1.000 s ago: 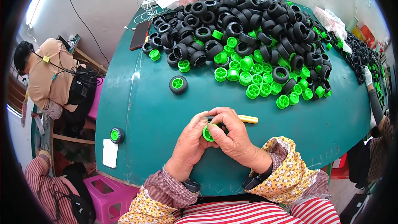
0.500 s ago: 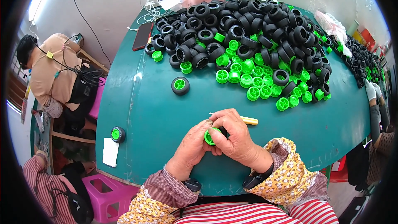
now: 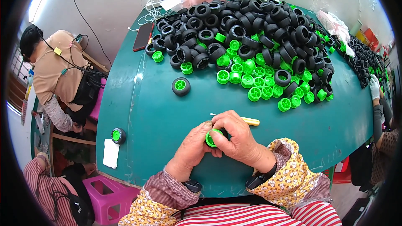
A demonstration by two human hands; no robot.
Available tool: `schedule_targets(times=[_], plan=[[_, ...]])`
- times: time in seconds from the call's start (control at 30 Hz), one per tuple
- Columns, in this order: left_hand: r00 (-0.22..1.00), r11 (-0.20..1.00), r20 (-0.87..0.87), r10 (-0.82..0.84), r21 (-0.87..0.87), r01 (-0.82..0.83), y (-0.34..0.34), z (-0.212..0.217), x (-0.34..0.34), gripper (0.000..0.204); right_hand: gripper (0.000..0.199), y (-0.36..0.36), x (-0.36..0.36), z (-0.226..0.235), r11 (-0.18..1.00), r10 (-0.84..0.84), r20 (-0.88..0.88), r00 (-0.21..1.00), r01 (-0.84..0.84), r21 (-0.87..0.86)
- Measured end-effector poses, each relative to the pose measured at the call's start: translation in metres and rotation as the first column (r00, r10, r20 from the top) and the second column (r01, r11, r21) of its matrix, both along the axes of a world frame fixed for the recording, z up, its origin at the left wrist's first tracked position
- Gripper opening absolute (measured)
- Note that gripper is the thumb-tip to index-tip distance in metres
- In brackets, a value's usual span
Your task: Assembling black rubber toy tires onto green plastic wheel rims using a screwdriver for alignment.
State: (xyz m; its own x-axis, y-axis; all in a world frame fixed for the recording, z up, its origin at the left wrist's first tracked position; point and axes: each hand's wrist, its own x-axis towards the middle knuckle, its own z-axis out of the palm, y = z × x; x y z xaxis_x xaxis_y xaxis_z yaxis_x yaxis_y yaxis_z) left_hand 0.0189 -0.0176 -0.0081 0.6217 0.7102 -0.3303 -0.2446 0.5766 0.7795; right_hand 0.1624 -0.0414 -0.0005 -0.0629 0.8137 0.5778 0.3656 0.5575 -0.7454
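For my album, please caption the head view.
Left hand and right hand hold a green hub and black tire over a table.

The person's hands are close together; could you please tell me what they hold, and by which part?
The left hand and right hand hold a green wheel and a black tire by the outer edge, the right thumb on the wheel's face.

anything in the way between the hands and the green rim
Nothing visible: the left hand and right hand hold the green rim and black tire directly. The yellow-handled tool lies beyond the right hand, not between.
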Motion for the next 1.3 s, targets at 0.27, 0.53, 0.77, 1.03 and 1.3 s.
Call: schedule_targets(times=[0.27,0.53,0.77,1.03,1.3], plan=[[0.990,0.998,0.131,-0.047,-0.030,0.052,0.003,0.005,-0.002,0.032,0.014,0.001,0.003,0.000,1.000,0.019,-0.002,1.000,-0.019,-0.010],[0.994,0.994,0.090,0.054,0.088,-0.062,0.004,0.000,-0.003,0.035,0.023,0.001,0.004,-0.007,0.951,-0.038,-0.157,0.987,-0.013,-0.310],[0.996,0.992,0.083,0.037,0.116,-0.047,0.004,-0.003,-0.006,0.036,0.030,0.001,0.008,0.000,0.779,0.045,-0.370,0.928,-0.264,-0.568],[0.999,0.986,-0.007,0.044,0.161,-0.043,0.003,0.002,-0.002,0.037,0.033,0.003,0.011,-0.002,0.704,0.071,-0.517,0.853,-0.410,-0.580],[0.999,0.985,-0.017,0.045,0.170,-0.041,0.003,0.005,-0.001,0.038,0.036,0.004,0.008,-0.011,0.763,0.077,-0.513,0.855,-0.381,-0.522]])
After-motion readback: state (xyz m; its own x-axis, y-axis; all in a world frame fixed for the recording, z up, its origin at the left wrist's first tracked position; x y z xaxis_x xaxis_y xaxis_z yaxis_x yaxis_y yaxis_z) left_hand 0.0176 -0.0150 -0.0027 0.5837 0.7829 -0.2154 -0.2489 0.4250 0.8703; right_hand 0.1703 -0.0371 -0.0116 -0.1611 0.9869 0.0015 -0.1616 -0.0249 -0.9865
